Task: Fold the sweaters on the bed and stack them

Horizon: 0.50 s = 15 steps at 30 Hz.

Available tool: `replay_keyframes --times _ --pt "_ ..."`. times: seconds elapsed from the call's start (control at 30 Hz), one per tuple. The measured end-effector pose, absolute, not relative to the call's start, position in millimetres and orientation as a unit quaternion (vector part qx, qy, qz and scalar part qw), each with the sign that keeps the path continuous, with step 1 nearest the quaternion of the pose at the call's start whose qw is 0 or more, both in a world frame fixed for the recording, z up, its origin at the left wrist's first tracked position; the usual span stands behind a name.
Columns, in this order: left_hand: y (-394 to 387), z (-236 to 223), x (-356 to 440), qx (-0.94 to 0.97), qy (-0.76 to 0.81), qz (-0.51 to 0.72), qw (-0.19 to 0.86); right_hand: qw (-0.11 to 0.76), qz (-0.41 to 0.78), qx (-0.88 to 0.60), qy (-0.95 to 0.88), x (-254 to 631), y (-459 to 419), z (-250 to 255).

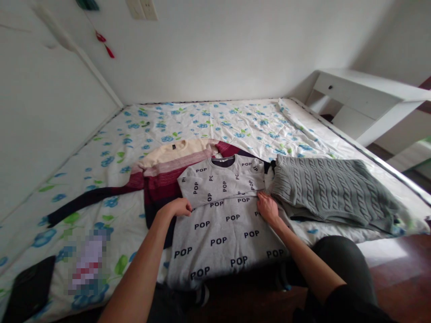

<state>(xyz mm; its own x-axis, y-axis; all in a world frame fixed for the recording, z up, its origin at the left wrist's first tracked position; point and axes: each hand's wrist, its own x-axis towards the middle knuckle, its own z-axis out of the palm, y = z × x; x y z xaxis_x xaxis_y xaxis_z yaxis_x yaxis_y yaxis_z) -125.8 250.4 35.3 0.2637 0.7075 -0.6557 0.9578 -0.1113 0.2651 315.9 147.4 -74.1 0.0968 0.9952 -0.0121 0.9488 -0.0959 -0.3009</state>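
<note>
A light grey sweatshirt (220, 224) printed with "POP" lies front up before me, its neck away from me and its sleeves folded across the chest. My left hand (180, 207) is closed, pinching the sweatshirt's left edge just below the folded sleeve. At the opposite edge my right hand (267, 205) has its fingers curled on the fabric; the fingertips are partly hidden. Beneath and behind the sweatshirt spreads a cream, pink, maroon and navy sweater (161, 172), one sleeve stretched to the left. To the right rests a grey cable-knit garment (330, 188), close to my right hand.
All the clothes lie on a bed with a white sheet (188, 121) patterned with blue flowers. A black flat object (28, 289) and a blurred-out item (89, 264) lie at the near left. Walls border the back and left. A white desk (363, 96) stands at the right.
</note>
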Motion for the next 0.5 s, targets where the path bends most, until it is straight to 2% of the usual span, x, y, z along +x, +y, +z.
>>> replay_keyframes --times 0.13,0.2,0.4,0.5 --pt "251 40 -130 0.719 0.576 -0.157 0.357 0.026 0.158 -0.752 -0.639 318 166 -46" --pt "250 41 -133 0.718 0.576 -0.148 0.361 0.021 0.183 -0.754 -0.631 327 185 -35" --pt "249 37 -135 0.717 0.582 -0.129 0.362 0.173 0.207 -0.754 -0.598 372 271 -14" --pt "249 37 -135 0.714 0.589 -0.129 0.357 0.213 0.208 -0.781 -0.550 390 313 -12"
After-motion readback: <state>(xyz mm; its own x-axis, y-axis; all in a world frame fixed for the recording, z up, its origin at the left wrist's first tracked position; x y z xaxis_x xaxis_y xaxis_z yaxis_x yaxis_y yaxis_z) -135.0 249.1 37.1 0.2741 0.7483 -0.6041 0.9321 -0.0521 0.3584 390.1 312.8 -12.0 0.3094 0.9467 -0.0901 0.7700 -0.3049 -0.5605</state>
